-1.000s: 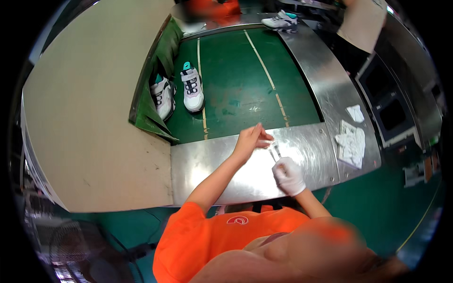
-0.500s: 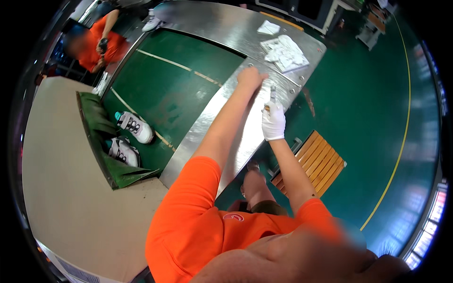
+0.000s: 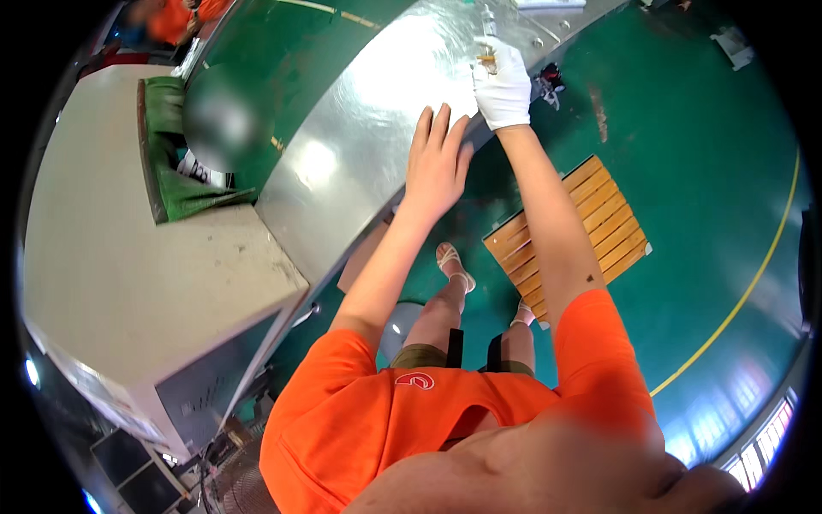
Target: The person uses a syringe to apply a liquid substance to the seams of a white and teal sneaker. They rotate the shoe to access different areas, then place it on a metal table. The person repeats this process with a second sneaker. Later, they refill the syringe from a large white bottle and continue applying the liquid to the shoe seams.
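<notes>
My right hand point(image 3: 505, 90), in a white glove, is closed around a slim tool point(image 3: 489, 24) with a clear or silvery front part and a brownish part near the fingers. The tool points away from me over the far part of a shiny metal table point(image 3: 355, 128). My bare left hand point(image 3: 435, 167) is at the table's near edge, its fingers spread and nothing in it. Left of the table, a white shoe point(image 3: 204, 170) with dark markings shows partly under a green flap point(image 3: 163, 111). A blurred pale patch beside it cannot be made out.
A large beige machine point(image 3: 111, 197) stands at my left, the flap hanging at its opening. To my right is a slatted wooden stool point(image 3: 591, 223) on the green floor. White sheets point(image 3: 548, 3) lie at the table's far end. Another person's orange sleeve point(image 3: 175, 19) shows at far left.
My view has swung down and toward me. The left hand has come back from far over the table to its near edge, its fingers now spread. My right hand keeps the tool.
</notes>
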The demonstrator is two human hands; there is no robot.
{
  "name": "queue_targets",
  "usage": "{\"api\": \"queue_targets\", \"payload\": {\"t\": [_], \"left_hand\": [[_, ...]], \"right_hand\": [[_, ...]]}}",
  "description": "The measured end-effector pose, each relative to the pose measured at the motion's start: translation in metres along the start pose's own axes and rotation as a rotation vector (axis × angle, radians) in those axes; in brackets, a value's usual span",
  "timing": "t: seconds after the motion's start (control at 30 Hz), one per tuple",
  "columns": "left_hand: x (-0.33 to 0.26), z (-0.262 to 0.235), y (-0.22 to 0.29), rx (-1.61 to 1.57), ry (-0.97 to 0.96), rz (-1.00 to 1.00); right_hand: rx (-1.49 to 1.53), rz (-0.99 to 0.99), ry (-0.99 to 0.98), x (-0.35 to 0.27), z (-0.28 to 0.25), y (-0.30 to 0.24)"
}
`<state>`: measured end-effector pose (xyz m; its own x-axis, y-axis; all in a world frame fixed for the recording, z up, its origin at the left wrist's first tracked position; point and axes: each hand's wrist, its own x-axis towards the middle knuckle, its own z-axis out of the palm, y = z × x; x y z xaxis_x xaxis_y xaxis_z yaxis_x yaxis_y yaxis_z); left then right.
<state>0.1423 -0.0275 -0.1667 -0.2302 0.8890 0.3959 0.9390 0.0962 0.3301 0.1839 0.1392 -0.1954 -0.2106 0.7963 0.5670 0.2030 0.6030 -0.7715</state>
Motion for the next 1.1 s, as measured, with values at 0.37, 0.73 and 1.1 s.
{"api": "queue_targets", "payload": {"t": [0.37,0.73,1.1], "left_hand": [[-0.298,0.128,-0.089,0.054,-0.749,-0.809],[-0.380,0.317,-0.378,0.189,-0.207,-1.114],[-0.405,0.352,-0.383,0.019,0.076,-1.509]], "right_hand": [[-0.079,0.578,-0.098,-0.201,-0.207,0.127],[0.034,0.512,0.073,-0.260,-0.215,0.183],[-0.318,0.211,0.035,-0.259,-0.198,0.178]]}}
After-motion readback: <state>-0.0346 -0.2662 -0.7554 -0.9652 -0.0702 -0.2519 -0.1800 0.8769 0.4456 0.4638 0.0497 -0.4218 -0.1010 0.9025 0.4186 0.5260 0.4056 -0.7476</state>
